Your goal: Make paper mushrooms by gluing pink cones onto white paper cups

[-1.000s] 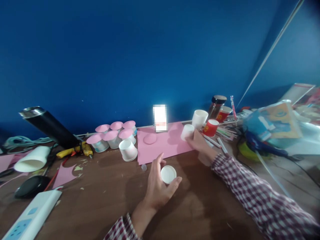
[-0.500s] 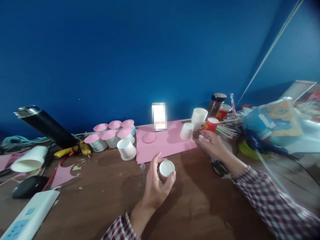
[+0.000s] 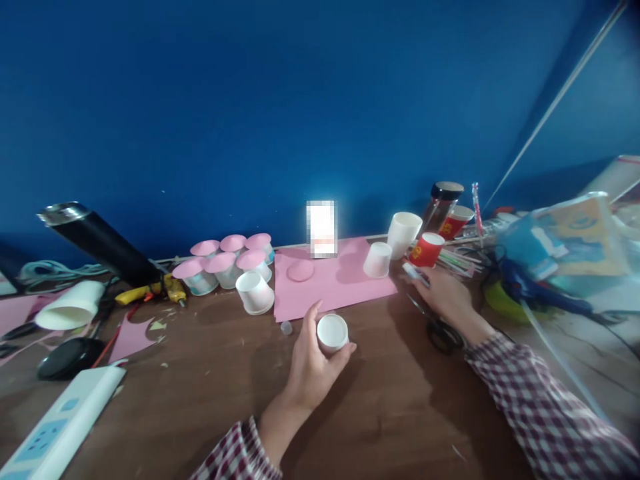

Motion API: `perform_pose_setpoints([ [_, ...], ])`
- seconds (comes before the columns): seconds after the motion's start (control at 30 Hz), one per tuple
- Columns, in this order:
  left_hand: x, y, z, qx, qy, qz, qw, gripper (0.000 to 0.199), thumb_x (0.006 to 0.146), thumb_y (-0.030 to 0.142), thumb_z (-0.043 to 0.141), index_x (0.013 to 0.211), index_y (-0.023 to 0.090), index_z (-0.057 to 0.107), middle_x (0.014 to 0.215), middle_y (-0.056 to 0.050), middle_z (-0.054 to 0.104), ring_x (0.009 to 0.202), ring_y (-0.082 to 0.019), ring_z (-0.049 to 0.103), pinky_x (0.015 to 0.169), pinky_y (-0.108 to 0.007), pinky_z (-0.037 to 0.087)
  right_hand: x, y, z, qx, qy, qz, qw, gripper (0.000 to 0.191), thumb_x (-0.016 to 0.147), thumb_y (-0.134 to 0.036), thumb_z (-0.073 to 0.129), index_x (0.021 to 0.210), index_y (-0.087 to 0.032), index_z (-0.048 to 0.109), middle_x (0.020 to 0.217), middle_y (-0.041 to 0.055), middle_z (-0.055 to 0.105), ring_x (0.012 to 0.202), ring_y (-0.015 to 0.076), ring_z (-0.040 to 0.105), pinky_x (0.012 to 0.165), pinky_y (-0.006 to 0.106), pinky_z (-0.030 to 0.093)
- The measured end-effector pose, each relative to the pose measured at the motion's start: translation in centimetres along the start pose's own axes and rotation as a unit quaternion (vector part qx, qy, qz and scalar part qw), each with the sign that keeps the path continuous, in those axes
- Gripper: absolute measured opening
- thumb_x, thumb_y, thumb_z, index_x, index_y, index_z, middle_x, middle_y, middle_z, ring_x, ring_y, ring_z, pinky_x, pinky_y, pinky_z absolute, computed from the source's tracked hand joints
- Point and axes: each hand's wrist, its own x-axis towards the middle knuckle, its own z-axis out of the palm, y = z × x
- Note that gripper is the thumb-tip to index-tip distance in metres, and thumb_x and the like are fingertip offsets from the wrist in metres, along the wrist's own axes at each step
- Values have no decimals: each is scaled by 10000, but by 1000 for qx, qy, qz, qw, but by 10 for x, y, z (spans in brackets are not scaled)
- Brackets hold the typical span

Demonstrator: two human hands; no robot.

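My left hand (image 3: 315, 363) is curled round a small white paper cup (image 3: 332, 332), its round end facing up. The thumb is on the cup's right side and the fingers are on its left. My right hand (image 3: 447, 292) is closed on a small white tube-like stick (image 3: 415, 275), which pokes out past the fingertips. Black-handled scissors (image 3: 443, 335) lie just below that hand. Behind my left hand, a pink paper disc (image 3: 301, 271) and an upturned white cup (image 3: 378, 260) rest on pink paper sheets (image 3: 335, 290). A small clear cap (image 3: 286, 328) lies left of my left hand.
Several cups with pink discs on top (image 3: 223, 263) stand at the left by the wall, near another white cup (image 3: 255, 293). A black flask (image 3: 100, 243), yellow glue gun (image 3: 150, 291) and power strip (image 3: 65, 423) lie farther left. Red cups (image 3: 427, 249) and a plastic bag (image 3: 565, 240) are at right.
The view has shifted slightly. My left thumb has moved outward along the cup's side. The white stick in my right hand is tilted more upward and shows more clearly.
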Motion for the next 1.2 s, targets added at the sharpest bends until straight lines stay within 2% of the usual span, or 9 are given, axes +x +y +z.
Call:
perform_pose_setpoints([
  [0.1,1,0,0,-12,2,8,1000,741,729,304,683,1344,187,286,1176,-123,572,1083,-234,564,947,-405,439,-12,-16,-2,255,19,17,967,370,831,-422,531,1102,-188,624,985,124,685,844,284,635,691,380,484],
  [0.23,3,-2,1,-16,4,18,1000,768,723,338,698,1351,191,281,1251,-145,537,1166,-256,521,985,-426,412,-39,-54,1,621,-127,65,771,332,816,-472,563,1021,-220,633,930,73,692,761,223,640,636,352,520],
  [0.33,2,-3,1,-18,17,34,999,863,678,381,739,1370,186,261,1334,-170,461,1234,-282,457,1010,-443,393,-57,-77,5,737,-222,88,633,281,779,-382,660,999,-207,644,909,51,693,755,176,641,676,316,531],
  [0.43,-1,-4,-1,5,64,75,995,861,696,396,719,1384,165,255,1373,-191,403,1263,-304,412,1032,-480,361,-67,-85,7,785,-265,110,549,272,781,-318,686,1014,-187,637,877,38,694,745,143,644,666,268,524],
  [0.7,-8,5,-5,117,148,229,955,747,747,222,672,1377,109,288,1284,-206,465,1198,-298,456,995,-500,400,-75,-83,7,813,-297,95,492,156,817,-272,670,936,-179,628,859,17,675,793,122,636,682,233,508],
  [0.8,-9,8,-4,146,139,286,937,730,714,199,707,1342,110,348,1210,-182,521,1141,-289,495,955,-477,441,-77,-84,3,815,-304,82,486,179,803,-274,686,937,-175,619,853,14,661,764,109,614,688,227,492],
  [0.93,-13,17,-2,141,101,278,945,563,740,159,673,1255,135,449,1162,-141,551,1110,-258,512,946,-443,455,-80,-84,-2,816,-331,55,470,227,772,-289,718,940,-175,616,792,-10,624,670,81,565,627,194,449],
  [1.13,-24,42,-12,75,86,196,974,391,790,100,596,1167,160,511,1101,-105,572,1031,-207,542,850,-359,501,-88,-82,-6,784,-416,-63,457,360,734,-364,744,988,-133,635,805,21,609,686,98,539,622,202,410],
  [1.2,-27,48,-16,86,87,228,966,389,765,95,627,1136,164,534,1079,-96,588,1030,-217,545,876,-385,487,-90,-82,-4,767,-436,-101,460,370,742,-385,732,981,-115,650,811,36,616,682,105,536,624,212,408],
])
